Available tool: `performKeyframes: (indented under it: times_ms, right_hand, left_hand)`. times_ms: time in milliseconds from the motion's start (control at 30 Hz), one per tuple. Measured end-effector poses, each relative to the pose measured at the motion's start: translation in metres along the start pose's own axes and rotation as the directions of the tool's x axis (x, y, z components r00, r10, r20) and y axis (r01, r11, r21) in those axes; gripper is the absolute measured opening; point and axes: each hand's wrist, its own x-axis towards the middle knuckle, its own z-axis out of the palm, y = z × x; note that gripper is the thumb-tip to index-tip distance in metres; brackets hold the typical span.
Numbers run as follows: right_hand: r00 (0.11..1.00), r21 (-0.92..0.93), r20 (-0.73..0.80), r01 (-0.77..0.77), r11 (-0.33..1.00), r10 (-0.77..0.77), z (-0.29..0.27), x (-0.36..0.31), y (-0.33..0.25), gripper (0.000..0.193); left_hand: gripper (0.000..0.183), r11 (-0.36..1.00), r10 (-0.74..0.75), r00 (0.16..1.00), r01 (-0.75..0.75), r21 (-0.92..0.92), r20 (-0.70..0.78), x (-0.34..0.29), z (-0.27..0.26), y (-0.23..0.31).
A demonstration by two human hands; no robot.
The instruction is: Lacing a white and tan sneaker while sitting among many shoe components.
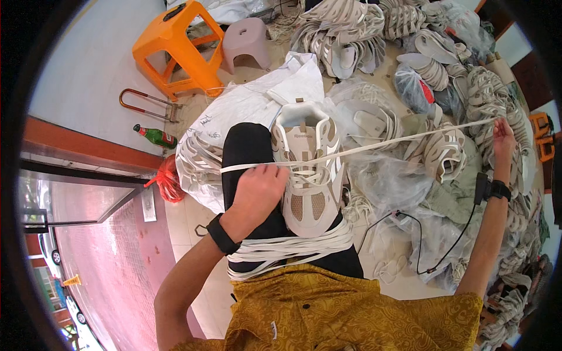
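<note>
On lap [263,227], beige mesh sneaker [310,215] sat toe twd wearer, prob. light, soft-sided; best hold: heel collar [298,107]. R hand [503,140] pinched flat white shoelace [410,138], light, limp, taut here; L hand [261,190] curled by it, grip hidden, can't tell.

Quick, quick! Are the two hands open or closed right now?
Left hand: curled at the long, flat, off-white fabric shoelace; its underside is hidden, so whether it grips can't be told.
Right hand: closed, holding that shoelace, stretched straight.

The shoe [316,219] has matt panels and mesh. The lace [421,135] looks like cloth, the orange stool [163,32] smooth, glossy plastic.
</note>
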Motion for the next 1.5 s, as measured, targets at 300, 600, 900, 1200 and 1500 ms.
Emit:
performKeyframes:
  times_ms: [300,600,900,1200,1500]
  right_hand:
    - [0.987,-0.097,0.134,-0.073,0.993,0.085,0.088,-0.029,0.005,0.025]
    - [0.988,-0.157,0.025,-0.146,0.977,0.152,0.12,-0.039,0.042,0.022]
    - [0.977,0.409,-0.178,0.179,0.895,-0.114,-0.039,0.034,-0.032,0.017]
    - [0.985,0.027,-0.112,0.138,0.99,-0.134,0.008,0.043,-0.021,0.021]
    - [0.996,-0.061,0.071,0.066,0.996,-0.061,0.057,0.014,-0.02,0.021]
  left_hand:
    - [0.016,0.974,0.21,0.977,-0.207,-0.093,0.022,0.015,0.004,-0.007]
    - [0.012,0.989,-0.02,0.986,-0.005,-0.149,-0.168,0.023,0.005,0.0]
    - [0.012,0.968,-0.185,0.974,0.203,0.149,-0.128,0.014,0.023,0.019]
    - [0.009,0.96,-0.242,0.965,0.223,-0.169,-0.101,0.001,-0.007,0.0]
    - [0.003,0.978,-0.121,0.99,0.132,-0.163,0.075,0.008,-0.006,-0.044]
